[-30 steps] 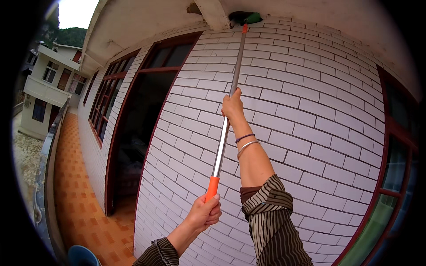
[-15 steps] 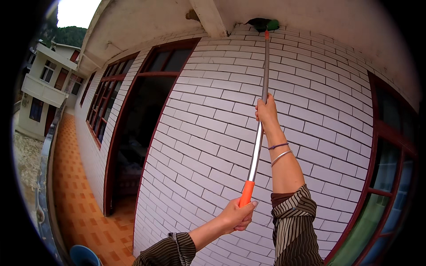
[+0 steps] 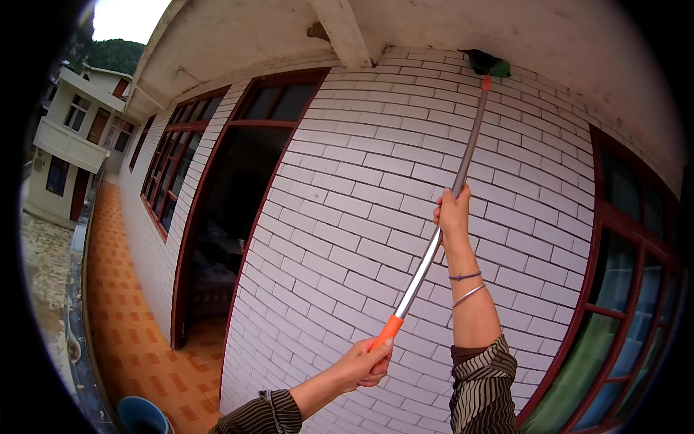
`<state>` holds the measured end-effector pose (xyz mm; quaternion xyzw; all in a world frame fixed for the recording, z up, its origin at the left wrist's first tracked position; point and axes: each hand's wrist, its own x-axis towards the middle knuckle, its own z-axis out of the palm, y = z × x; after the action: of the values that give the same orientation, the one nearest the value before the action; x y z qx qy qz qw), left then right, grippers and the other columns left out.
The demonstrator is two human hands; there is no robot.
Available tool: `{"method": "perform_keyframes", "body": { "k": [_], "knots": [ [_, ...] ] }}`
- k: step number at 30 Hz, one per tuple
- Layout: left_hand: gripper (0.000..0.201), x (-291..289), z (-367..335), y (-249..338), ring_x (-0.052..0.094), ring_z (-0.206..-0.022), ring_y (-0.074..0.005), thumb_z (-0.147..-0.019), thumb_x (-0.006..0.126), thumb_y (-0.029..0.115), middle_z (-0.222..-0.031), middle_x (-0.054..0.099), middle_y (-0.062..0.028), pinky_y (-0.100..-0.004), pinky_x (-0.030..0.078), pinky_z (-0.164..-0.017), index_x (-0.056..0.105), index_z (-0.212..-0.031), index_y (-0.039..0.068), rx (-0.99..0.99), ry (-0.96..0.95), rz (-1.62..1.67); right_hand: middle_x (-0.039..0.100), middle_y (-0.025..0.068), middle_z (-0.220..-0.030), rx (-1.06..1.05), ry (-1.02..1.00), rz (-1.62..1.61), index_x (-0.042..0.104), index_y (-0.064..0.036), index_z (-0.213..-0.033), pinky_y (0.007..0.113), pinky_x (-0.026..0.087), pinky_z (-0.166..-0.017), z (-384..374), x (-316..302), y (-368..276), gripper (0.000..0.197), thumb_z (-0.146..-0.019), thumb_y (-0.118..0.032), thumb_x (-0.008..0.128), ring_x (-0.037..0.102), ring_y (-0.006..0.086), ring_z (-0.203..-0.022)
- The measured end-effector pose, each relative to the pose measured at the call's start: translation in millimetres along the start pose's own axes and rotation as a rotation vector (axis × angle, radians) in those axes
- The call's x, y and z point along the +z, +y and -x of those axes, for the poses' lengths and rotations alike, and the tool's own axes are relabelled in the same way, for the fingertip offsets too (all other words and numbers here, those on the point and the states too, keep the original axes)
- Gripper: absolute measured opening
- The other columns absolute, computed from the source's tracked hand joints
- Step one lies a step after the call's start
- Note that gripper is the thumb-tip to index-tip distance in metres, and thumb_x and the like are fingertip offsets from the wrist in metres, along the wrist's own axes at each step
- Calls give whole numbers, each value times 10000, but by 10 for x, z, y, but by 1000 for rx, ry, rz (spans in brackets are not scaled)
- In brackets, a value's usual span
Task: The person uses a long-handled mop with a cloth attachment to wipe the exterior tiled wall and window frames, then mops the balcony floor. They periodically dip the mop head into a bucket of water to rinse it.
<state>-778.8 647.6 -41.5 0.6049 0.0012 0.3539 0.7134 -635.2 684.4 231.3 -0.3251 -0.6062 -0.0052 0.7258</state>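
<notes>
A long-handled broom slants up across the tiled wall, its metal pole leaning to the right. My left hand is closed round the orange grip at the pole's lower end. Higher up, my right hand wraps round the middle of the pole. At the far end, past a red-orange joint, the dark green broom head is up against the top of the white tiled wall, just under the ceiling. Whether its bristles touch the tiles or the ceiling I cannot tell.
An open doorway with a dark red frame is on the left, a barred window beyond it. On the right stands a red-framed window. A blue bucket sits on the orange tiled floor. A ceiling beam juts out overhead.
The broom head has moved right and slightly down along the top of the wall. The pole tilts more to the right; my right hand is lower, and my left hand has shifted slightly left and down.
</notes>
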Motion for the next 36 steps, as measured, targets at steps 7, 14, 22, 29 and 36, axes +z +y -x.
{"method": "perform_keyframes", "body": {
  "k": [7,14,22,29,36],
  "knots": [
    [363,-164,162,-69,229,-419,-59,-1027,390,425,-567,350,20,-225,184,-367,437,-882,96,68,75,78,499,70,-810,15,-105,-34,203,-93,-1404,260,402,-423,82,362,146,466,-978,-147,385,471,98,-514],
    [365,-491,-95,79,261,-435,-69,-1021,416,420,-599,398,7,-230,223,-386,450,-877,86,159,226,55,525,80,-768,16,-182,-53,195,-95,-1405,277,412,-399,-295,1004,447,489,-965,-120,408,478,115,-474],
    [361,-941,-639,338,304,-470,-71,-1033,395,388,-636,412,2,-231,259,-419,497,-987,45,365,392,-153,526,86,-763,13,-236,88,203,-87,-1388,272,447,-418,-875,1539,663,475,-967,-138,417,502,129,-509],
    [357,-1431,-803,139,253,-449,-72,-1030,401,399,-606,394,8,-240,225,-404,471,-935,62,341,456,-157,538,82,-735,-31,-274,49,195,-88,-1403,285,459,-422,-787,1881,1167,502,-963,-153,429,527,144,-511],
    [335,-1794,-301,-505,252,-427,-68,-1027,426,359,-550,365,19,-251,211,-390,468,-867,68,279,608,-197,546,99,-652,1,-292,-14,131,-105,-1421,342,460,-423,68,2049,1617,511,-978,-139,384,545,194,-461]
  ]
}}
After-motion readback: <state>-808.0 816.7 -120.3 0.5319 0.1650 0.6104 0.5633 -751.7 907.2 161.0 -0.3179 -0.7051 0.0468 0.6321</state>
